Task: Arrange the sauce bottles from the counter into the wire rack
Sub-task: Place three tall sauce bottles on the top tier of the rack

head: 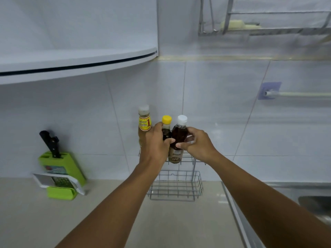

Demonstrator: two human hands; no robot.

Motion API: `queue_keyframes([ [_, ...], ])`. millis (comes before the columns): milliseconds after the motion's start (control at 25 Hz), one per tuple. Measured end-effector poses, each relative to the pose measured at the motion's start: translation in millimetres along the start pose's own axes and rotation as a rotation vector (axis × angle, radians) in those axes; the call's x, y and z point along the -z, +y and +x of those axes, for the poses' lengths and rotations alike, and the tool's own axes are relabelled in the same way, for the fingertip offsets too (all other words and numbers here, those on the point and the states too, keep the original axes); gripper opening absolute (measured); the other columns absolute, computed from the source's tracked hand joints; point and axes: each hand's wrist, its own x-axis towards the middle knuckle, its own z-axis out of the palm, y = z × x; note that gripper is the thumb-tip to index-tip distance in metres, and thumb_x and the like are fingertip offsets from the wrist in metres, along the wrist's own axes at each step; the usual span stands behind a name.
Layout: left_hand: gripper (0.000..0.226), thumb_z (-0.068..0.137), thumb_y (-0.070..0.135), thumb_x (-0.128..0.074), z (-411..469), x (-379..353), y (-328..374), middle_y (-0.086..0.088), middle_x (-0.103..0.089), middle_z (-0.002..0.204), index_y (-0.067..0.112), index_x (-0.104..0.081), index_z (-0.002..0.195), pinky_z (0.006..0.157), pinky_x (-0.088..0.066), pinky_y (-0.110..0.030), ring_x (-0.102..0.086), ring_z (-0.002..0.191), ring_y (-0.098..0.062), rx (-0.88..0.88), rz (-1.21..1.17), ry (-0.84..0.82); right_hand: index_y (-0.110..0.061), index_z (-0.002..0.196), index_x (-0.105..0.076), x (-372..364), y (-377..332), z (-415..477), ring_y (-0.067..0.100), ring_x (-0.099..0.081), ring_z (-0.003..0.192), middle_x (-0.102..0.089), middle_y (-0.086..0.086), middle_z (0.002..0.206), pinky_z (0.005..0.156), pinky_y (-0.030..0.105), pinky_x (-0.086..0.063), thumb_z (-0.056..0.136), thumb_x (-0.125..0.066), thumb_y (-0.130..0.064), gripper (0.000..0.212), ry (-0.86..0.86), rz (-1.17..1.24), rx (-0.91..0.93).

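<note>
A two-tier grey wire rack (pixel 176 187) stands on the counter against the tiled wall. Three sauce bottles stand in its upper tier. The leftmost is a tall pale-amber bottle with a yellow label (pixel 144 122). In the middle is a dark bottle with a yellow cap (pixel 166 122). On the right is a brown bottle with a white cap (pixel 179 135). My left hand (pixel 155 142) wraps around the yellow-capped bottle. My right hand (pixel 198 143) grips the brown bottle's side with thumb and fingers. The rack's lower tier holds nothing.
A green knife block (pixel 62 167) with a black-handled knife stands at the left, a green and white grater (pixel 60 185) in front of it. A steel sink (pixel 308 199) lies at the right. A cabinet (pixel 77 63) overhangs at upper left. A rail (pixel 297 94) runs along the wall.
</note>
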Motion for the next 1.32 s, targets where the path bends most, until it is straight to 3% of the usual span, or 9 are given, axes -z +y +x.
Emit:
queue_keyframes([
  [240, 0.042, 0.093, 0.026, -0.062, 0.2, 7.7, 4.2, -0.007, -0.066, 0.101, 0.02, -0.05, 0.132, 0.077, -0.059, -0.044, -0.064, 0.096, -0.027, -0.068, 0.005, 0.071, -0.019, 0.126, -0.071, 0.1, -2.9, 2.8, 0.006, -0.074, 0.084, -0.077, -0.003, 0.109, 0.086, 0.034, -0.061, 0.078, -0.088, -0.011, 0.051, -0.055, 0.025, 0.012],
  [360, 0.006, 0.091, 0.007, -0.063, 10.4, 20.2, 6.0, -0.003, -0.057, 0.079, 0.01, -0.059, 0.09, 0.056, -0.048, -0.027, -0.059, 0.07, -0.02, -0.118, 0.084, 0.046, -0.019, 0.129, -0.069, -1.3, -7.5, 1.8, 0.007, -0.074, 0.086, -0.076, -0.002, 0.11, 0.083, 0.029, -0.059, 0.079, -0.087, -0.01, 0.054, -0.079, 0.03, 0.005],
  [480, 0.025, 0.085, 0.0, -0.068, 19.1, 29.3, 7.8, -0.004, -0.054, 0.079, 0.012, -0.051, 0.071, 0.055, -0.052, -0.031, -0.057, 0.063, -0.015, -0.172, 0.177, 0.038, -0.02, 0.132, -0.068, -2.8, -11.4, 1.4, 0.008, -0.074, 0.089, -0.076, -0.003, 0.115, 0.086, 0.032, -0.06, 0.079, -0.087, -0.01, 0.057, -0.09, 0.027, 0.002],
  [680, 0.008, 0.085, 0.004, -0.07, 20.4, 29.2, 8.6, -0.009, -0.057, 0.093, 0.006, -0.064, 0.089, 0.069, -0.056, -0.043, -0.061, 0.077, -0.029, -0.203, 0.259, 0.012, -0.02, 0.135, -0.064, -4.7, -12.9, -0.5, 0.015, -0.073, 0.095, -0.073, 0.0, 0.119, 0.091, 0.037, -0.06, 0.081, -0.085, -0.009, 0.058, -0.09, 0.018, -0.01],
  [840, 0.036, 0.089, 0.018, -0.07, 12.7, 35.1, 2.5, -0.009, -0.059, 0.118, 0.01, -0.061, 0.122, 0.081, -0.055, -0.04, -0.061, 0.101, -0.029, -0.208, 0.174, -0.02, -0.017, 0.142, -0.056, -6.5, -11.0, -6.9, 0.011, -0.068, 0.092, -0.067, 0.0, 0.116, 0.075, 0.018, -0.053, 0.082, -0.085, -0.008, 0.067, -0.06, 0.05, -0.014],
  [920, 0.044, 0.09, 0.023, -0.067, 2.0, 42.8, -1.7, -0.007, -0.054, 0.128, 0.014, -0.055, 0.131, 0.084, -0.055, -0.04, -0.06, 0.106, -0.027, -0.253, 0.111, -0.008, -0.016, 0.142, -0.056, -6.7, -10.5, -10.0, 0.012, -0.069, 0.095, -0.067, -0.002, 0.114, 0.081, 0.022, -0.056, 0.08, -0.087, -0.009, 0.069, -0.04, 0.062, -0.019],
  [1040, 0.031, 0.091, 0.027, -0.062, -12.4, 59.7, -20.2, 0.002, -0.058, 0.116, 0.021, -0.06, 0.121, 0.077, -0.055, -0.035, -0.062, 0.097, -0.019, -0.394, 0.081, -0.105, -0.015, 0.148, -0.049, -12.3, -12.2, -17.5, 0.021, -0.065, 0.114, -0.063, 0.001, 0.126, 0.094, 0.032, -0.054, 0.078, -0.089, -0.012, 0.08, -0.017, 0.088, -0.064],
  [1160, 0.021, 0.091, 0.031, -0.062, -23.7, 81.0, -50.0, 0.006, -0.067, 0.101, 0.024, -0.069, 0.11, 0.075, -0.053, -0.029, -0.063, 0.089, -0.01, -0.305, 0.016, -0.35, -0.015, 0.151, -0.037, -27.4, -24.2, -34.8, 0.021, -0.054, 0.123, -0.051, 0.007, 0.138, 0.102, 0.036, -0.049, 0.084, -0.08, -0.013, 0.079, 0.181, 0.035, -0.083],
  [1320, 0.025, 0.098, 0.028, -0.054, -52.8, 119.0, -107.0, 0.0, -0.073, 0.107, 0.018, -0.072, 0.113, 0.083, -0.045, -0.021, -0.064, 0.097, -0.013, -0.006, -0.071, -0.463, -0.01, 0.121, -0.053, -61.7, -58.5, -77.6, 0.016, -0.052, 0.1, -0.048, 0.011, 0.122, 0.081, 0.018, -0.049, 0.081, -0.059, 0.003, 0.042, 0.457, 0.015, 0.083],
])
